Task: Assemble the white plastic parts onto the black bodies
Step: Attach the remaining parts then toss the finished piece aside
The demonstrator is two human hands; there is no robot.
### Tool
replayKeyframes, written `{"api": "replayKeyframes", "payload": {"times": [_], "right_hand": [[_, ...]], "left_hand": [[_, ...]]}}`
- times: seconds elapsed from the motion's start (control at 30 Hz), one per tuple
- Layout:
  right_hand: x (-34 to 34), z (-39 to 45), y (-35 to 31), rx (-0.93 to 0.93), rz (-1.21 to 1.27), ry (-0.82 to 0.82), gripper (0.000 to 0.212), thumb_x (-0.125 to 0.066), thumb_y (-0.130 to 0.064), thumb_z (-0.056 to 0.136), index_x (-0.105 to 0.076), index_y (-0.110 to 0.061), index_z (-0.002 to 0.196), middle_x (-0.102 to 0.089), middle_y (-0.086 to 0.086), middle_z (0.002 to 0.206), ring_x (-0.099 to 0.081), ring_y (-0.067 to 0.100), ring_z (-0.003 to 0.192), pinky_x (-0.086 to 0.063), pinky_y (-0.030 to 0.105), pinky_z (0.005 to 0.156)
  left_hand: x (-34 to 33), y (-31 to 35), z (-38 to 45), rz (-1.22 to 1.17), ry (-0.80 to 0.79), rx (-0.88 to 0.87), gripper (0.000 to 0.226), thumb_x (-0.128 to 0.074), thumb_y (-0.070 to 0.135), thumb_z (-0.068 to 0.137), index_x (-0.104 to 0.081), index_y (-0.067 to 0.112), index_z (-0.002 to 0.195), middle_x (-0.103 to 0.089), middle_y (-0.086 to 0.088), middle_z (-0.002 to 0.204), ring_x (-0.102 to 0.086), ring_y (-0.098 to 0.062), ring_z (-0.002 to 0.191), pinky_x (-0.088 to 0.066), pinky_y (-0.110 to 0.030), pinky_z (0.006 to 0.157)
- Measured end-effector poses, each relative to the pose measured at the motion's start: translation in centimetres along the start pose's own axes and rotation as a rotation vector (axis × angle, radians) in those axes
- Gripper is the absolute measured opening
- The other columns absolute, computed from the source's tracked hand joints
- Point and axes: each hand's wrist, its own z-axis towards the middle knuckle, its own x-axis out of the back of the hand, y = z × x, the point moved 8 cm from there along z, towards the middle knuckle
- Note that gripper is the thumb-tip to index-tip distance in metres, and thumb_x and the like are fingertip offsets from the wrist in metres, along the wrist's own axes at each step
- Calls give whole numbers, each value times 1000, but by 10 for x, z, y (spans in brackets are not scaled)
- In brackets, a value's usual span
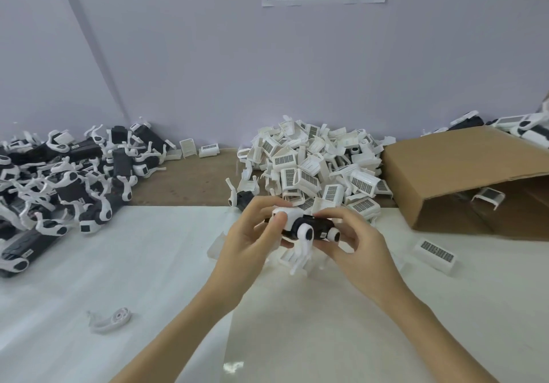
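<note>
Single head cam, wide-angle, looks fwd/down, close over table [148, 263].

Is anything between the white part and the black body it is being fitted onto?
Nothing visible: the left hand presses the white part directly on the black body, gripped by the right hand.

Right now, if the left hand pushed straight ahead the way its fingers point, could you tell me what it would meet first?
Probably the heap of white plastic parts just beyond the black body that the left hand grips; depth is hard to judge from one view.

Black body [315, 228], white grille-patterned parts [315, 168], brown box [451, 174]
</note>
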Motion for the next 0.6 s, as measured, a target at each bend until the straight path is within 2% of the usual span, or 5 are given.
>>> {"api": "replayKeyframes", "payload": {"times": [0.13, 0.3, 0.43, 0.53, 0.6], "right_hand": [[7, -2, -16, 134, -143, 89, 44, -88, -11, 81, -69, -32, 114, -64, -6, 117, -69, 17, 106, -54, 25, 95], [3, -7, -24, 211, -278, 110, 50, -92, -14, 78, -67, -30, 118, -54, -5, 115, -60, 14, 105, -48, 20, 94], [0, -1, -12, 45, -101, -63, 73, -89, -35, 80, -52, -38, 144, -58, -15, 138, -52, 11, 135, -44, 25, 107], [7, 0, -14, 82, -217, -61, 70, -89, -39, 77, -58, -34, 140, -61, -17, 135, -52, 8, 133, -45, 30, 109], [10, -1, -24, 199, -367, -15, 68, -86, -43, 77, -61, -26, 138, -59, -14, 136, -50, 5, 132, -41, 26, 110]], "left_hand": [[10, -8, 3, 15, 21, 65, 37, -45, 46, 111, -71, 27, 128, -76, 0, 122, -71, -19, 112, -54, -32, 100], [17, -14, 4, 160, -1, 89, 47, -81, 39, 91, -65, 24, 133, -78, 3, 117, -73, -14, 114, -57, -40, 106], [20, -8, 6, 122, -69, 7, 65, -79, 23, 85, -57, 20, 146, -73, 3, 134, -67, -14, 129, -50, -31, 112], [21, -8, 8, 168, -161, -42, 76, -82, 13, 85, -49, 18, 154, -65, 3, 147, -58, -15, 140, -44, -27, 117], [21, -7, 7, 362, -197, -117, 76, -88, 16, 84, -53, 22, 150, -63, 11, 146, -58, -11, 139, -44, -25, 116]]}}
